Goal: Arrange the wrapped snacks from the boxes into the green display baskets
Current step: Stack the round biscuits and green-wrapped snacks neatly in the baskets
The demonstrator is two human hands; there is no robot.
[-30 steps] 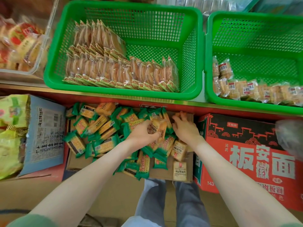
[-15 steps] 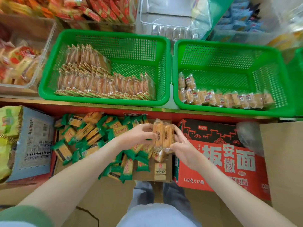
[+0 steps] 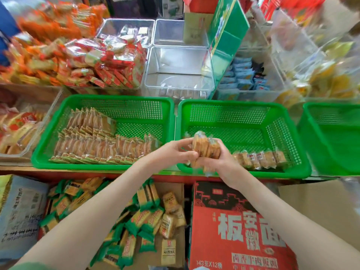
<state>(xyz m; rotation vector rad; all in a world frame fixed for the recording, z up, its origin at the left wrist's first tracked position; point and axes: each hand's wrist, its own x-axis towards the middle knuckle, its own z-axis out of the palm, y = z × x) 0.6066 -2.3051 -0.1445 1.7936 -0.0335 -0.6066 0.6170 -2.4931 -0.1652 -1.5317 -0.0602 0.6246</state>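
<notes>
Both hands hold a bundle of clear-wrapped snack packets [image 3: 205, 148] above the near left corner of the middle green basket [image 3: 243, 106]. My left hand [image 3: 175, 152] pinches the bundle from the left. My right hand [image 3: 218, 162] grips it from below and the right. A short row of the same packets [image 3: 259, 158] stands along that basket's front wall. The left green basket [image 3: 116, 100] holds rows of orange wrapped wafers [image 3: 101, 145]. Below the shelf, an open cardboard box [image 3: 171, 191] holds loose green-ended snacks [image 3: 136, 217].
A third green basket [image 3: 331, 137] sits at the right edge. A red carton [image 3: 233, 230] stands on the floor beside the open box. Clear plastic bins [image 3: 179, 71] and heaps of red and orange packets [image 3: 87, 61] fill the shelf behind the baskets.
Both hands rose from the open floor box with a bundle of packets and carried it up and over the middle basket's front left corner. The view tilted upward.
</notes>
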